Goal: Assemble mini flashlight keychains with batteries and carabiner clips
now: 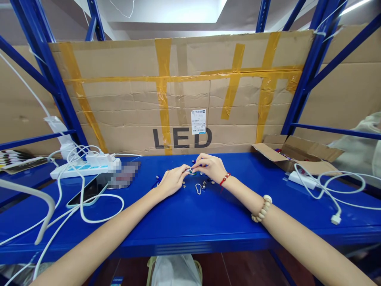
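Note:
Over the blue shelf top, my left hand and my right hand meet with their fingertips pinched. Between them is a small shiny metal piece, too small to name exactly, and both hands grip it. A silver carabiner lies just below the fingers. Several small round metal bits are scattered beside it, some partly hidden by my right hand. A small blue item lies left of my left hand, its kind unclear.
On the left, a white power strip with tangled cables and a phone lie on the shelf. An open cardboard box and a white charging cable are at right. Cardboard marked LED stands behind, between blue posts.

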`<state>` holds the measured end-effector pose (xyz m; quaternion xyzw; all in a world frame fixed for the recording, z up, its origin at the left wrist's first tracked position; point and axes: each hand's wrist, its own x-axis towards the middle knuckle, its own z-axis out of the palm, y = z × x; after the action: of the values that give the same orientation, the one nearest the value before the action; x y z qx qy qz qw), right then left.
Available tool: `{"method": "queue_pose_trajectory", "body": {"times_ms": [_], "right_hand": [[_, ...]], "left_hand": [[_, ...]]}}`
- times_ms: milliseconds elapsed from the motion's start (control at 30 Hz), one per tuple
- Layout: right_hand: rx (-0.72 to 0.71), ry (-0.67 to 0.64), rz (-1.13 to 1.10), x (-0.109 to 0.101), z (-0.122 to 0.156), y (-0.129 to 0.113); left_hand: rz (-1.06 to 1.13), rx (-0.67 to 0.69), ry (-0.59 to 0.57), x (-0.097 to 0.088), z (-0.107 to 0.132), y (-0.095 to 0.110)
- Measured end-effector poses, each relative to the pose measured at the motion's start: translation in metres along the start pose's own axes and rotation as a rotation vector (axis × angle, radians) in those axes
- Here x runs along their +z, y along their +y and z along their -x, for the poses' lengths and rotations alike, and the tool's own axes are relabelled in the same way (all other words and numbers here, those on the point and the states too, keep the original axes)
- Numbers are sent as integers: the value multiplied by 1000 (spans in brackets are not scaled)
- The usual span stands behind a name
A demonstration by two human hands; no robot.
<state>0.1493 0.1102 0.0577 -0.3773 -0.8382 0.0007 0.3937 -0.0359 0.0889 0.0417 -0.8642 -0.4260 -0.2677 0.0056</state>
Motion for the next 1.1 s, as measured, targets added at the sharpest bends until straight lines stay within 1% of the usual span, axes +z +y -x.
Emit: {"method": "queue_pose_trajectory", "body": {"times_ms": [133, 300, 433, 533, 667, 800, 867, 967, 1033, 1100], "right_hand": [[26, -9, -71, 2, 1, 2], [11, 9, -99, 0, 2, 1], [30, -31, -92, -1, 3, 0], [51, -59, -107, 0, 3, 1], [58, -55, -151, 5, 4, 3], [103, -56, -197, 8, 4, 5], [137, -82, -219, 7, 4, 5], [172, -158, -213, 6, 5, 6], [150, -207, -212, 6, 6, 7], [75, -253, -210, 5, 7, 8]], "left_hand": [[-1, 3, -39, 2, 2, -1], [10, 32, -16, 4, 3, -3], [-33, 70, -31, 5, 3, -5], [-42, 92, -52, 5, 3, -6], [-65, 101, -66, 3, 2, -9], [-96, 144, -42, 3, 2, -10], [-122, 190, -39, 3, 3, -10], [-222, 273, -80, 3, 4, -8], [-277, 303, -96, 3, 4, -8], [-297, 321, -94, 3, 4, -9]]}}
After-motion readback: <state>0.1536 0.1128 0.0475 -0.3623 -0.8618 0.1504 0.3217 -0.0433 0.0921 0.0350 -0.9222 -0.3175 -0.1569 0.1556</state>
